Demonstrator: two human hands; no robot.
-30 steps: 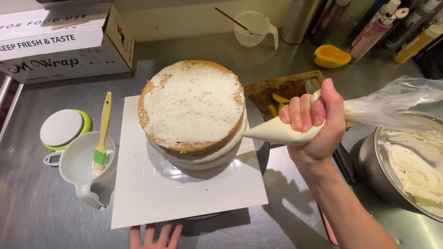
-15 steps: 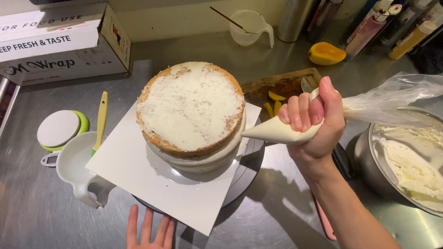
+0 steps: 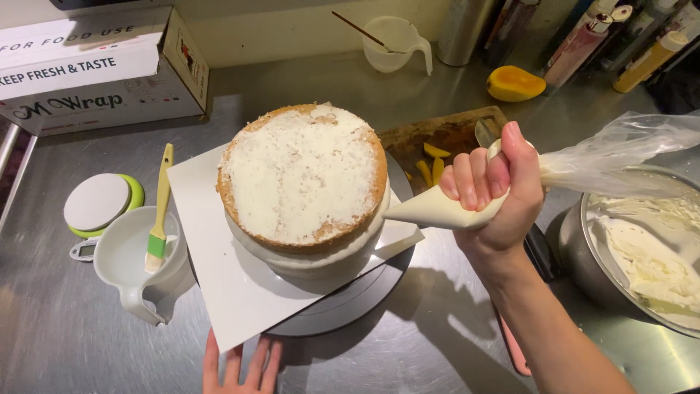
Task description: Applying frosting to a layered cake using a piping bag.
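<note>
Two hands: our right hand (image 3: 496, 191) has its grip clamped on the piping bag (image 3: 467, 208); our left hand (image 3: 242, 365) lies flat, fingers apart, at the board (image 3: 219, 288) edge.
Cake (image 3: 302, 182): centred on the board; bag tip touches its right side.
Risk: we judge a hard squeeze could blob the cream.
Surface (image 3: 73, 335): the jug with brush (image 3: 142, 255) sits left of the cake.

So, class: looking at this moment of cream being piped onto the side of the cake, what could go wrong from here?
1. The square board overhangs the turntable; the left hand at its corner could tip it.
2. The piping bag tip sits against the cake; a hard squeeze by the right hand may gouge the cream.
</note>
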